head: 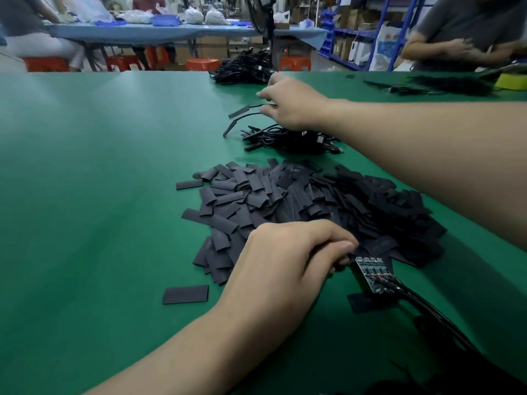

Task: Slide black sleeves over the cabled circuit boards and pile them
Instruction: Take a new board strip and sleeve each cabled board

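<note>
A heap of flat black sleeves [299, 201] lies mid-table on the green mat [99, 181]. My left hand [285, 260] pinches the edge of a bare circuit board [370, 273] whose black cables [433, 312] trail to the lower right. My right hand [291, 105] reaches far over a pile of sleeved cabled boards [291, 138] and holds thin black cables; two sleeved ends [236, 118] stick out to its left.
A single sleeve [185, 294] lies apart at the front. A second black cable pile [245, 68] sits at the table's far edge, more black parts [445, 84] at the far right. Another person [467, 32] stands there. Red stools and a blue table stand behind.
</note>
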